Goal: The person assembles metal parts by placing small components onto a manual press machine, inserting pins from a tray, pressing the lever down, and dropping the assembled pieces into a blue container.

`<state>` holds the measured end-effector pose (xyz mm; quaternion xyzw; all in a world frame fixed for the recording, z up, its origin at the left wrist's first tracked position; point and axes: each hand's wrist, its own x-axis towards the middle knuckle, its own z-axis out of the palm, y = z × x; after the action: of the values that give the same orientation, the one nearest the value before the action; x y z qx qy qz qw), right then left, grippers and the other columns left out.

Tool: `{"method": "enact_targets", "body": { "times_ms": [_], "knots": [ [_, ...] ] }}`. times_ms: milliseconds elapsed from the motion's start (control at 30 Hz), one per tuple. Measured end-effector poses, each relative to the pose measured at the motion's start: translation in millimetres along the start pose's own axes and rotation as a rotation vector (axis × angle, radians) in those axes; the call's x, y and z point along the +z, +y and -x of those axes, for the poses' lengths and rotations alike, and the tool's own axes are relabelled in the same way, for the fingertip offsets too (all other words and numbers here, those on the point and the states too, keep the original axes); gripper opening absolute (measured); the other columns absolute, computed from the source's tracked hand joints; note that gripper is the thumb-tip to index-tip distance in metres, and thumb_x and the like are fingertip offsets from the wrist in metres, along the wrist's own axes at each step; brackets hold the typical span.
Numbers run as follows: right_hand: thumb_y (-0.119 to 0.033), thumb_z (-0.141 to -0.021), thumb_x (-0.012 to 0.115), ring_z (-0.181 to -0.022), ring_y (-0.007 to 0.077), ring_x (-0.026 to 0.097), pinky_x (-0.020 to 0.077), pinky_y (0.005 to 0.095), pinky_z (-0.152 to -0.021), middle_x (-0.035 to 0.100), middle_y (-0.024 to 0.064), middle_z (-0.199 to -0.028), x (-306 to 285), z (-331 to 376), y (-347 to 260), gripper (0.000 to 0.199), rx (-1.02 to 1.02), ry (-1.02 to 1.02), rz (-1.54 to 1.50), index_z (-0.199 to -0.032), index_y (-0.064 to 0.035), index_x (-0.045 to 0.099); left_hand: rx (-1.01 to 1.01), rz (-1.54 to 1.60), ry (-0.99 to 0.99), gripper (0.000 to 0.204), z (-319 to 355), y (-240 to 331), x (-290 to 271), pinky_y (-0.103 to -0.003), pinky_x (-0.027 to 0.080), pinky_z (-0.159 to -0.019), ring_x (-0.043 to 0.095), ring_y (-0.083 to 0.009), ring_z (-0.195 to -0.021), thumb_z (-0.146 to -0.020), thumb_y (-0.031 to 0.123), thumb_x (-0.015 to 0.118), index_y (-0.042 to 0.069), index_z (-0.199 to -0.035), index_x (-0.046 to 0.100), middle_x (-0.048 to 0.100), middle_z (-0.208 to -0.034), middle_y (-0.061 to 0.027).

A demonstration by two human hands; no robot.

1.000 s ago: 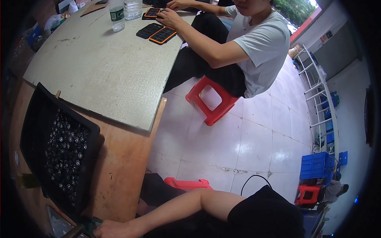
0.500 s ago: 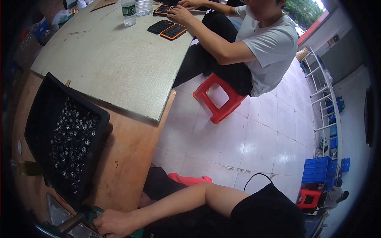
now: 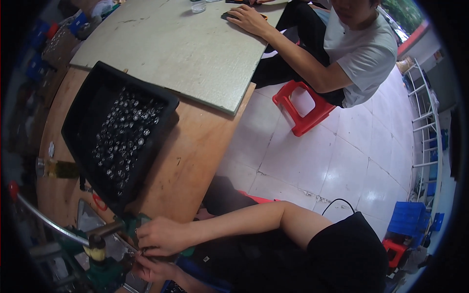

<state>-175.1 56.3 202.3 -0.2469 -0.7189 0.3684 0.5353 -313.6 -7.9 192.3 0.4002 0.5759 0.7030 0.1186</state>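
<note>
My right hand [image 3: 162, 237] reaches in from the right, its fingers curled and pinched beside the green hand press [image 3: 105, 271]. Just below it, my left hand [image 3: 155, 268] meets it with bent fingertips; any small piece between the fingers is too small to make out. The press has a metal lever [image 3: 51, 222] with a red knob, and a metal bar [image 3: 105, 229] runs toward my right hand. Beyond the hands, a black tray [image 3: 152, 161] holds many small round black-and-silver parts [image 3: 128, 129].
Wooden bench [image 3: 195, 136] under the tray, a pale board [image 3: 171, 53] lying beyond it. Across the board a person in a white shirt [image 3: 366, 58] sits on a red stool [image 3: 305, 110], one hand on a dark case. Blue crates [image 3: 408, 217] stand at the right.
The view has shifted, so the tray and bench sit farther right. My left hand and the press lever have come into view. The other person's hand now covers a dark case.
</note>
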Motion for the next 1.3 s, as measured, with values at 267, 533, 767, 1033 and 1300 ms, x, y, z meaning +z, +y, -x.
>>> {"method": "enact_targets", "body": {
  "times_ms": [267,533,767,1033,1300],
  "knots": [
    [-0.022,-0.080,0.077,-0.087,0.0337,0.066,0.0529,0.0454,-0.067,0.063,0.0102,-0.093,-4.6,-4.7,-12.2,0.023,-0.023,-0.015,0.111,-0.094,-0.0059,0.069,-0.012,0.062,-0.027,0.017,-1.9,-4.8,-1.3,-0.031,0.054,-0.085,0.065,-0.0189,-0.093,-0.104,0.009,0.062,-0.005,-0.114,0.058,0.069,-0.104,-0.0122],
    [-0.025,-0.088,0.079,-0.085,0.0275,0.072,0.0571,0.0384,-0.071,0.071,0.0098,-0.100,-61.6,-7.2,-35.1,0.031,-0.096,0.067,0.186,-0.111,-0.0058,0.071,0.023,0.108,-0.028,0.012,-3.9,-5.4,-5.0,-0.028,0.052,-0.082,0.064,-0.0156,-0.090,-0.104,0.009,0.062,-0.002,-0.109,0.059,0.069,-0.100,-0.0102],
    [-0.019,-0.098,0.072,-0.061,0.0083,0.063,0.0466,0.0209,-0.051,0.072,0.0052,-0.084,-211.1,-31.9,5.1,0.024,0.465,0.878,-0.403,-0.111,0.0012,0.071,0.033,0.097,-0.050,0.009,-1.9,3.1,7.8,-0.024,0.049,-0.078,0.062,-0.0119,-0.085,-0.104,0.009,0.063,0.002,-0.106,0.058,0.068,-0.095,-0.0082],
    [-0.013,-0.097,0.073,-0.063,0.0132,0.069,0.0550,0.0237,-0.055,0.073,0.0110,-0.087,-211.7,-17.5,35.4,0.020,0.438,0.918,-0.699,-0.109,0.0014,0.068,0.039,0.052,-0.030,0.009,-5.3,3.4,4.8,-0.022,0.048,-0.075,0.060,-0.0091,-0.081,-0.105,0.011,0.062,0.003,-0.104,0.058,0.068,-0.095,-0.0065],
    [-0.010,-0.095,0.074,-0.061,0.0154,0.069,0.0564,0.0254,-0.053,0.072,0.0128,-0.084,-224.4,-16.7,36.3,0.019,0.412,0.935,-0.729,-0.105,0.0031,0.066,0.074,-0.010,-0.046,0.009,-7.3,-1.8,6.5,-0.023,0.050,-0.076,0.062,-0.0098,-0.082,-0.105,0.011,0.063,0.003,-0.103,0.059,0.070,-0.096,-0.0073]
  ]
}}
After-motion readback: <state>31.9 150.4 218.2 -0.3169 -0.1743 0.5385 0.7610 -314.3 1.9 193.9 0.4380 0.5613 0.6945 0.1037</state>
